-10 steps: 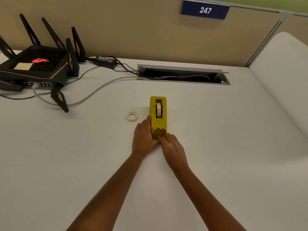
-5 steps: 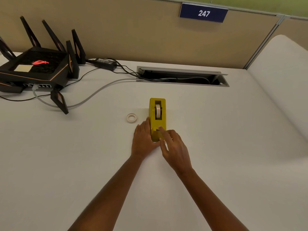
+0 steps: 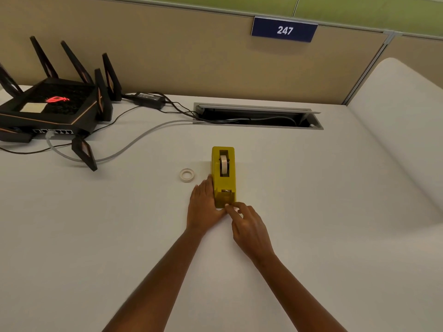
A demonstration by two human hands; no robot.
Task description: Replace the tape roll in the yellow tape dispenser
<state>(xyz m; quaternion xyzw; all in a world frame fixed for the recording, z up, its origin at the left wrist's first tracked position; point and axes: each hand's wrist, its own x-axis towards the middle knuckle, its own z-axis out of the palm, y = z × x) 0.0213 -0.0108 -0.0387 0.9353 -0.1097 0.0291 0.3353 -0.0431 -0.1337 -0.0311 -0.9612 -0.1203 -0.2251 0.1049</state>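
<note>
The yellow tape dispenser point(image 3: 224, 180) stands lengthwise in the middle of the white desk point(image 3: 96, 236), cutter end toward me. A pale tape roll point(image 3: 224, 164) sits upright in its slot. A second small white roll point(image 3: 186, 174) lies flat on the desk just left of it. My left hand point(image 3: 203, 207) presses flat against the dispenser's near left side, holding it. My right hand point(image 3: 249, 226) is at the near end, thumb and forefinger pinched together on a small pale strip that looks like the tape end.
A black router point(image 3: 52, 109) with tall antennas fills the far left, with a power brick point(image 3: 148, 98) and a grey cable point(image 3: 134, 144) running to an open cable slot point(image 3: 259, 116) behind the dispenser. A beige partition stands at the back; a raised white panel point(image 3: 395, 121) lies on the right.
My right hand's fingers came off the top of the cutter end and drew back to the dispenser's near edge, now pinched together. My left hand and the dispenser stayed put.
</note>
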